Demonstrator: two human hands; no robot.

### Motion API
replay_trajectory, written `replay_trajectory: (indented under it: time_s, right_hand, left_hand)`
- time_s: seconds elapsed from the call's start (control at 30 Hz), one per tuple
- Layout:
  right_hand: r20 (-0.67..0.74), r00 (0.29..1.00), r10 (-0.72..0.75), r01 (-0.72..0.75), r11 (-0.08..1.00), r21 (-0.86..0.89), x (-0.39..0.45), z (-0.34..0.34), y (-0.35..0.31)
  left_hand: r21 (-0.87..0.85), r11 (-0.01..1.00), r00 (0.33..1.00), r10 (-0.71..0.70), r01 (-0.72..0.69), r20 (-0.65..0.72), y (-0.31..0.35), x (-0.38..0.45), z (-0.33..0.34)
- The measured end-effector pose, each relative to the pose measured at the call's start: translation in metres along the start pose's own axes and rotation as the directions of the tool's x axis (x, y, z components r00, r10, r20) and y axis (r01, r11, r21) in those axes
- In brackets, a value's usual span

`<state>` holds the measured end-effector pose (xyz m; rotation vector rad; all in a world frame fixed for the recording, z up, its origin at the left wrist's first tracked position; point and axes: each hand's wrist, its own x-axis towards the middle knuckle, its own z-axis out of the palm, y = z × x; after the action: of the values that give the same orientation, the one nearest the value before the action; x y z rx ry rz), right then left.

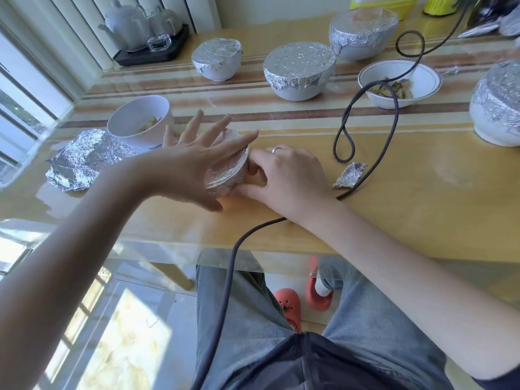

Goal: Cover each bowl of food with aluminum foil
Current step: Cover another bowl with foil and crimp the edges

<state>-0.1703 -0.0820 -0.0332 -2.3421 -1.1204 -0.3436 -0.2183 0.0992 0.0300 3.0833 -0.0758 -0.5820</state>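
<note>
Setting: sunlit room with white blinds at the left; a yellow striped table under a glass top (394, 192) carries the work.
Left hand: left hand (197, 161) lies flat on the foil top of the bowl in hand, fingers straight and spread apart, pressing down.
Right hand: right hand (284, 175), with a ring on one finger, has its fingers curled against the bowl's right side, pinching the foil skirt into the wall.
Bowl in hand: small foil-covered bowl (228, 175) sits near the front middle of the table, between the 2 hands; its top looks smooth, and the edge is being tucked.
Done: 4 bowls appear wrapped, namely a small one (218, 59), a wide one (299, 70), a back one (364, 33) and a large one at the right edge (496, 108).
Left: by my judgement 2 remain, a tall white bowl of food (140, 122) just behind the left hand and a shallow rimmed bowl (399, 83) toward the back right, both uncovered.
Foil supply: crumpled foil sheet (84, 159) lies beside the tall bowl; a small foil scrap (349, 175) lies right of the right hand.
In the way: dark cable (365, 114) loops across the table and over the shallow bowl; it may need shifting first.
Beyond: tea set on a black tray (146, 32) stands at the back left.
</note>
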Motion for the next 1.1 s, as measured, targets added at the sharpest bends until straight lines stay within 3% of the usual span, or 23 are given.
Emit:
replay_trajectory:
  time_s: [0.4,0.5,0.57,0.6,0.67,0.73,0.8,0.87,1.0,1.1]
  right_hand:
    - [0.148,0.988,0.054,-0.082,0.978,0.191,0.01,-0.009,0.006]
    - [0.239,0.969,0.062,-0.131,0.949,0.287,0.016,-0.012,0.015]
    - [0.277,0.955,0.103,-0.193,0.927,0.321,0.017,-0.013,0.025]
    - [0.251,0.957,0.146,-0.233,0.902,0.363,0.015,-0.013,0.029]
    - [0.102,0.953,0.286,-0.296,0.796,0.528,0.014,-0.009,0.032]
    - [0.021,0.905,0.424,-0.329,0.669,0.667,0.023,-0.003,0.026]
    - [0.117,0.882,0.456,-0.382,0.546,0.745,0.041,0.002,0.01]
    - [0.268,0.865,0.425,-0.451,0.422,0.787,0.057,0.01,-0.004]
    - [0.321,0.862,0.394,-0.474,0.399,0.784,0.064,0.034,-0.023]
    - [0.277,0.849,0.45,-0.471,0.408,0.782,0.064,0.039,-0.022]
  left_hand:
    - [0.029,0.998,0.994,0.049,-0.047,-0.096,-0.002,0.005,0.012]
    - [0.056,0.997,0.998,0.049,-0.046,-0.043,-0.004,0.006,0.012]
    - [-0.034,0.998,0.998,0.056,-0.057,-0.021,-0.007,0.003,0.009]
    - [-0.147,0.985,0.994,0.078,-0.089,-0.081,-0.01,-0.001,0.008]
    - [-0.4,0.89,0.924,0.055,-0.217,-0.378,-0.016,-0.004,0.01]
    - [-0.622,0.721,0.76,-0.209,-0.306,-0.616,-0.021,0.0,0.024]
    - [-0.824,0.443,0.682,-0.481,-0.353,-0.551,-0.019,0.007,0.04]
    - [-0.907,0.236,0.685,-0.597,-0.348,-0.418,-0.012,0.015,0.053]
    - [-0.926,0.068,0.69,-0.647,-0.371,-0.324,-0.005,0.023,0.063]
    - [-0.925,0.03,0.667,-0.684,-0.378,-0.295,0.0,0.024,0.059]
